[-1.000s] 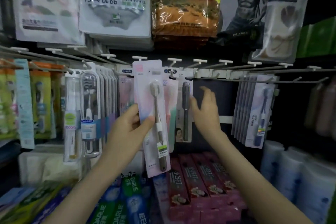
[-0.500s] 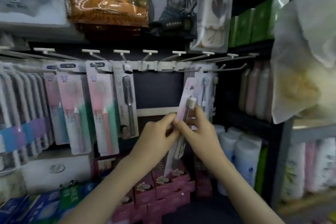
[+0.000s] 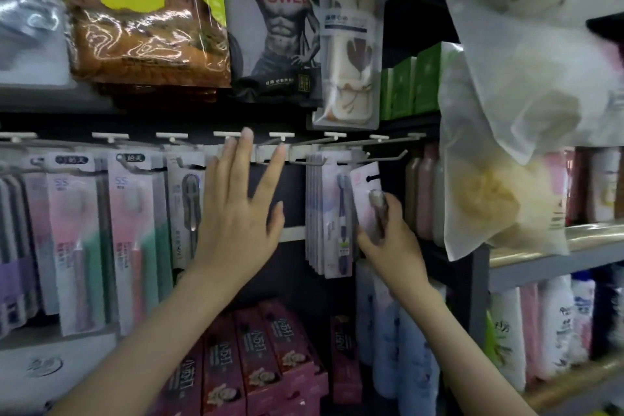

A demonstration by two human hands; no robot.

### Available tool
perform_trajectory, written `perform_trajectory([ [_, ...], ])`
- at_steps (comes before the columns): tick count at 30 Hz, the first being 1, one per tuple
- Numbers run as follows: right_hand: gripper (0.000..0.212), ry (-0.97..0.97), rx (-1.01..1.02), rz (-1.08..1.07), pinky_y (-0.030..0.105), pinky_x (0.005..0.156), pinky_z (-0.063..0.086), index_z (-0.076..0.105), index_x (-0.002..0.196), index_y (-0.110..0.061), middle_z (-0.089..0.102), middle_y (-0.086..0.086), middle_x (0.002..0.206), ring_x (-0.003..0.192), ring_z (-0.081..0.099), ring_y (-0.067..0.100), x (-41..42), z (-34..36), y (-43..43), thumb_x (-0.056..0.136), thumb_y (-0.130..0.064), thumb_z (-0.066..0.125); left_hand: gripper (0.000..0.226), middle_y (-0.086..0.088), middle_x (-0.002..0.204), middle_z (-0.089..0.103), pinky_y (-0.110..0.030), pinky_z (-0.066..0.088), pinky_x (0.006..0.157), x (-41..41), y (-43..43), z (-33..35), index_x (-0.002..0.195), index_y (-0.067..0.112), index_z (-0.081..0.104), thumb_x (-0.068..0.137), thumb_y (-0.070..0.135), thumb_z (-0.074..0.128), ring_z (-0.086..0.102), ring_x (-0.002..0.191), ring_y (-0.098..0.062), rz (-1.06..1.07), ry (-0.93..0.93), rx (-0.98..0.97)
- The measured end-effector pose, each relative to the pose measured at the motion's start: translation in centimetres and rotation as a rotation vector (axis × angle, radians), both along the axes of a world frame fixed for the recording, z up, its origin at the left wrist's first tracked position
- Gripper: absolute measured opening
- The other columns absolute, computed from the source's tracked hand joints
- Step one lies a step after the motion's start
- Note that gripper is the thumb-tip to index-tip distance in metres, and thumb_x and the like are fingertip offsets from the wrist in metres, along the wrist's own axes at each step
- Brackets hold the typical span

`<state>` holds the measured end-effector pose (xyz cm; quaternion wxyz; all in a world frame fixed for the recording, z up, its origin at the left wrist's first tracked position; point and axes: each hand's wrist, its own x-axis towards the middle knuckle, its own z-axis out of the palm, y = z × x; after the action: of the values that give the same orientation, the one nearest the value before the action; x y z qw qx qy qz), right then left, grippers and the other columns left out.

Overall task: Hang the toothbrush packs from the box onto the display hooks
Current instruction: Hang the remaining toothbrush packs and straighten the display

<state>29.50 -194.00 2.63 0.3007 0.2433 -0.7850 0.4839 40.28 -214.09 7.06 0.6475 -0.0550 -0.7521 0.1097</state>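
Head view: the left hand (image 3: 236,213) is spread wide with straight fingers, its fingertips up at the bare display hooks (image 3: 300,153); whether they touch is unclear. Apart to its right, the right hand (image 3: 388,243) grips a tilted pink toothbrush pack (image 3: 364,186), just beside the hung packs (image 3: 324,213).

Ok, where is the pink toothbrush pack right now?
Head view, right of centre: the right hand grips the pink toothbrush pack, tilted, just right of the hanging stack of white toothbrush packs and just below a bare display hook.
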Motion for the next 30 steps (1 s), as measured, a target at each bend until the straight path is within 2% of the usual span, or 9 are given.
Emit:
perform_trajectory([
  [4,0.065,0.030,-0.002,-0.023,0.034,0.089,0.046,0.027,0.143,-0.024,0.048,0.003,0.135,0.118,0.051,0.023,-1.2,0.9,-0.7,0.088,-0.033,0.060,0.068,-0.020,0.156,0.015,-0.053,0.010,0.117,-1.6,1.4,2.1,0.151,0.015,0.024,0.090,0.023,0.053,0.014,0.144,-0.037,0.091,-0.015,-0.118],
  [8,0.068,-0.028,-0.076,-0.016,0.039,0.096,0.046,0.025,0.145,-0.022,0.044,0.005,0.140,0.122,0.049,0.026,-2.2,1.1,-0.8,0.086,-0.023,0.058,0.075,-0.021,0.154,0.025,-0.053,0.009,0.115,-2.8,1.5,3.0,0.148,0.012,0.033,0.082,0.022,0.067,0.018,0.142,-0.037,0.182,-0.026,-0.107],
  [12,0.072,-0.074,-0.111,0.039,0.041,0.099,0.045,0.024,0.148,-0.025,0.048,0.007,0.138,0.120,0.051,0.027,-3.2,1.5,-0.4,0.083,-0.029,0.053,0.071,-0.022,0.152,0.027,-0.054,0.010,0.114,-3.3,1.4,3.0,0.145,0.010,0.040,0.081,0.022,0.069,0.020,0.141,-0.039,0.202,0.022,-0.123],
  [15,0.067,-0.029,-0.156,0.073,0.029,0.101,0.038,0.027,0.149,-0.024,0.044,0.002,0.141,0.124,0.046,0.015,-3.5,2.3,-0.7,0.089,-0.024,0.057,0.069,-0.023,0.150,0.028,-0.055,0.010,0.114,-3.7,1.3,3.0,0.143,0.009,0.043,0.080,0.022,0.070,0.021,0.139,-0.040,0.215,0.047,-0.132],
  [18,0.063,0.009,-0.181,0.017,0.023,0.092,0.035,0.027,0.148,-0.020,0.042,0.004,0.141,0.123,0.046,0.020,-4.0,3.4,-1.3,0.092,-0.024,0.058,0.067,-0.022,0.149,0.028,-0.055,0.010,0.114,-3.8,1.2,3.0,0.140,0.008,0.046,0.079,0.022,0.071,0.022,0.139,-0.040,0.221,0.065,-0.138],
  [23,0.061,-0.018,-0.138,-0.037,0.027,0.089,0.038,0.026,0.147,-0.015,0.040,0.011,0.140,0.120,0.049,0.026,-5.1,4.6,-3.1,0.094,-0.021,0.056,0.063,-0.021,0.150,0.028,-0.052,0.008,0.115,-4.0,1.0,3.0,0.138,0.009,0.049,0.079,0.022,0.069,0.021,0.140,-0.038,0.242,0.069,-0.145],
  [30,0.061,-0.041,-0.138,-0.068,0.042,0.093,0.047,0.024,0.146,-0.013,0.038,0.013,0.140,0.117,0.050,0.032,-6.8,4.0,-5.1,0.095,-0.024,0.055,0.062,-0.020,0.151,0.030,-0.053,0.013,0.115,-3.9,0.4,2.9,0.138,0.009,0.049,0.080,0.021,0.068,0.022,0.141,-0.036,0.242,0.061,-0.177],
])
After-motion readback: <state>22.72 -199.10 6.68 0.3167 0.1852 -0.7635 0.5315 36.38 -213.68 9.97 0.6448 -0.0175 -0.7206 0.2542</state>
